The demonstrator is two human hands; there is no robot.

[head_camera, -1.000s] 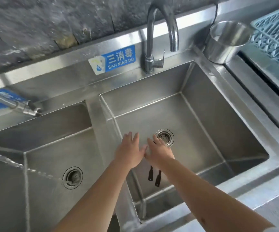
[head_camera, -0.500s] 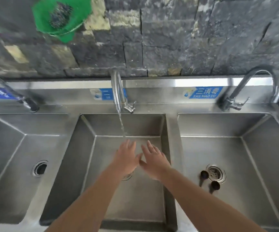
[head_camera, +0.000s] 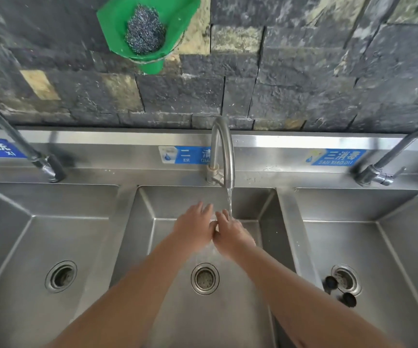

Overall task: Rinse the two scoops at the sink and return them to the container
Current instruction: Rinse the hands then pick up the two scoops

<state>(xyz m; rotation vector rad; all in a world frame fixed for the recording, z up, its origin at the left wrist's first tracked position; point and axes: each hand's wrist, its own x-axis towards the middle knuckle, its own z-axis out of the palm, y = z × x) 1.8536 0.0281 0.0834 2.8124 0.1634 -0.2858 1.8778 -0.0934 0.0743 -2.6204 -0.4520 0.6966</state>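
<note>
Two small black scoops [head_camera: 339, 292] lie on the floor of the right basin [head_camera: 391, 247], beside its drain. Both of my hands are over the middle basin [head_camera: 167, 285], far from the scoops. My left hand [head_camera: 194, 228] and my right hand [head_camera: 230, 234] touch each other, fingers spread, holding nothing. Water runs from the middle tap [head_camera: 224, 156] onto the fingers of my right hand. The container is not in view.
A three-basin steel sink runs along a dark stone wall. The left basin [head_camera: 27, 247] has its own tap [head_camera: 24, 151], and a third tap [head_camera: 388, 167] stands over the right basin. A green holder with steel wool [head_camera: 145, 31] hangs on the wall.
My view has swung from the right basin to the middle one and lifted. My hands moved to the middle basin under running water. The scoops stay by the right drain.
</note>
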